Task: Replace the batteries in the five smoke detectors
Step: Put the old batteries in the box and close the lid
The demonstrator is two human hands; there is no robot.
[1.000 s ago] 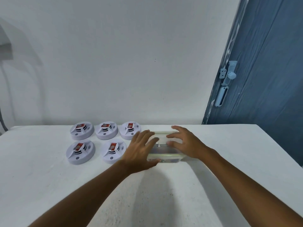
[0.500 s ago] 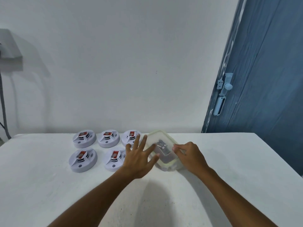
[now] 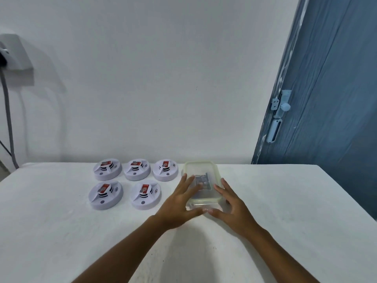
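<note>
Several white round smoke detectors [image 3: 105,196] with red-labelled batteries on top lie in two rows on the white table [image 3: 61,231], left of centre. To their right a clear plastic container [image 3: 201,169] with a pale green-rimmed lid lies flat, its long side pointing away from me. Dark batteries [image 3: 204,181] show through the lid. My left hand [image 3: 177,203] grips the container's left side, fingers on the lid and thumb at the near end. My right hand [image 3: 232,207] grips its right side, thumb at the near end.
A white wall rises just behind the table. A blue door [image 3: 326,99] with a pale latch [image 3: 280,107] stands at the right. A grey wall box [image 3: 14,52] with a cable hanging down is at the far left.
The container lay crosswise, was tipped up and turned, and now lies flat lengthwise. My left hand closed back onto its left side. The camera tilted upward.
</note>
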